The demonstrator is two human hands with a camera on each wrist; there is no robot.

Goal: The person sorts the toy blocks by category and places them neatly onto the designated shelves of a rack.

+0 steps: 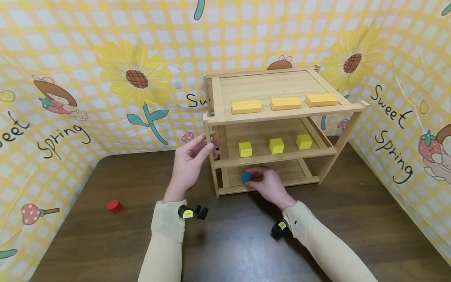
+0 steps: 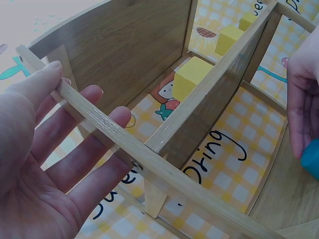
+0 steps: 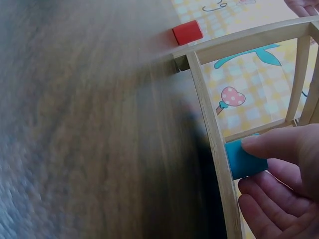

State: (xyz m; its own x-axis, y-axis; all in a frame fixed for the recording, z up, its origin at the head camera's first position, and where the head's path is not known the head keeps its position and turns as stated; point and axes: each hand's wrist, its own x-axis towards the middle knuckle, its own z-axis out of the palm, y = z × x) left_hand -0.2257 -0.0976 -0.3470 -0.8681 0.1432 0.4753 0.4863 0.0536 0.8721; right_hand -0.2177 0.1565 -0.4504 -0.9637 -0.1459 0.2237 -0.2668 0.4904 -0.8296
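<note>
My left hand point(image 1: 186, 166) is at the front left post point(image 2: 107, 124) of a three-tier wooden shelf point(image 1: 283, 114), thumb on one side and fingers on the other. In my right hand point(image 1: 271, 188), a blue cylinder block point(image 3: 245, 158) is pinched between thumb and fingers. It is at the left front of the bottom tier point(image 1: 229, 190), close to the front rail. Whether its underside touches the board is unclear. On the middle tier stand three yellow cubes point(image 1: 276, 145). Three yellow-orange rectangular blocks point(image 1: 285, 103) lie along the front of the top tier.
A red cylinder block point(image 1: 114, 206) stands on the dark wooden table point(image 1: 141, 235), left of the shelf. Behind and at both sides hangs a yellow checked cloth point(image 1: 116, 113) printed with flowers and lettering.
</note>
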